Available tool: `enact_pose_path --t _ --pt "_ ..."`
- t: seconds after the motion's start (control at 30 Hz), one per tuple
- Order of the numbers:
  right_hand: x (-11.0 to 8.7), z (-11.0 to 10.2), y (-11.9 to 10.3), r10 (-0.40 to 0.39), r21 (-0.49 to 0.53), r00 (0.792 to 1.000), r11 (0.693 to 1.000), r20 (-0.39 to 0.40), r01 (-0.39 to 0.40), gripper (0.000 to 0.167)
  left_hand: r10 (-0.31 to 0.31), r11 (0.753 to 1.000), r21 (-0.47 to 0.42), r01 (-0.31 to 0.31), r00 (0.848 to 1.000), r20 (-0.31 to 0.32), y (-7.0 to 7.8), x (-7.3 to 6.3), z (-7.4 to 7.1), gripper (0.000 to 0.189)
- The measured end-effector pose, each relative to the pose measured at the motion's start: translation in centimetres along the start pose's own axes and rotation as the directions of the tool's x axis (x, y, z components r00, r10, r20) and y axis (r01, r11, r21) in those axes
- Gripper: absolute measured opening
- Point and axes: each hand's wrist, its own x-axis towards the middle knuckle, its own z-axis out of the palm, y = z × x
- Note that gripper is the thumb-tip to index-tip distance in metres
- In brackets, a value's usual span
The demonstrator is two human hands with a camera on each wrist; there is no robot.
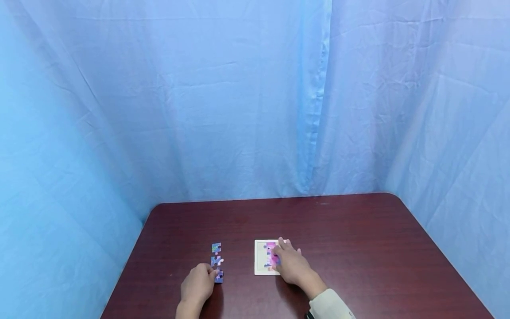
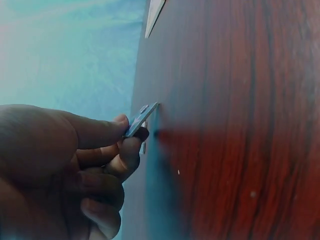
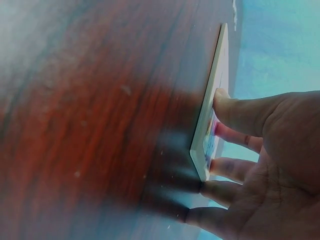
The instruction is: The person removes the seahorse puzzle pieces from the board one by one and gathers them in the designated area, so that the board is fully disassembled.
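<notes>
My left hand pinches a purple-blue jigsaw piece between thumb and fingers. In the left wrist view that piece is tilted, with one edge close to the table. Two more jigsaw pieces, a blue-green one and a purple one, lie in a column just beyond it. My right hand rests on the right side of a cream puzzle tray, fingers spread and thumb on its near part. Pink and purple pieces fill part of the tray; my hand hides its right side.
The dark red wooden table carries the tray and pieces. Blue curtains hang behind the table and along both sides. A pale sleeve covers my right forearm.
</notes>
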Motion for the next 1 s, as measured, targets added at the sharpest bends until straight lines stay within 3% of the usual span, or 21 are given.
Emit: enact_pose_path --t 0.6,1.0 --pt "0.2 0.0 0.2 -0.008 -0.019 1.0 1.0 0.001 0.008 0.031 -0.075 0.994 0.086 0.071 0.996 0.051 -0.5 1.5 -0.4 0.039" --pt "0.4 0.2 0.0 0.03 0.003 0.999 1.0 0.024 -0.03 0.016 -0.089 0.992 0.094 0.083 0.994 0.06 -0.9 1.2 -0.5 0.046"
